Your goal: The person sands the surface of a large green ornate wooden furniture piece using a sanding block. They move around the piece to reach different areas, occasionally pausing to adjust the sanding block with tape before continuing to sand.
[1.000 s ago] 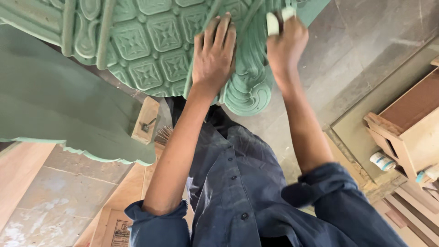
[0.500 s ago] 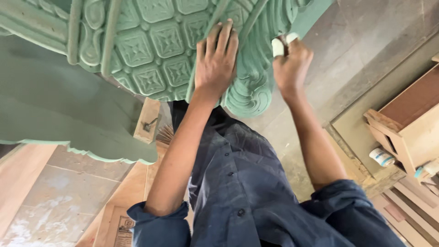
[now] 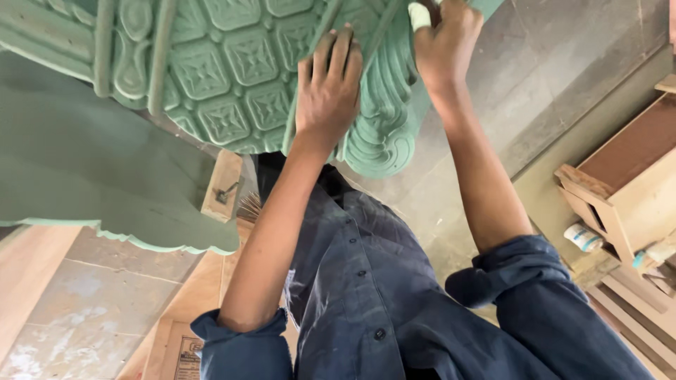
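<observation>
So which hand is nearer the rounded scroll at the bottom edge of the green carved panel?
Left. The left hand lies flat on the green carved panel just beside the scroll; the right hand grips a small pale block higher up.

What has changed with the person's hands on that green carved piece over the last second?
The right hand, gripping a small pale pad, has slid along the scrolled edge of the green carved panel, away from the left hand. The pad is more hidden in the fist now. The left hand stayed pressed flat on the carving, fingers spread. Nothing was picked up or let go.
</observation>
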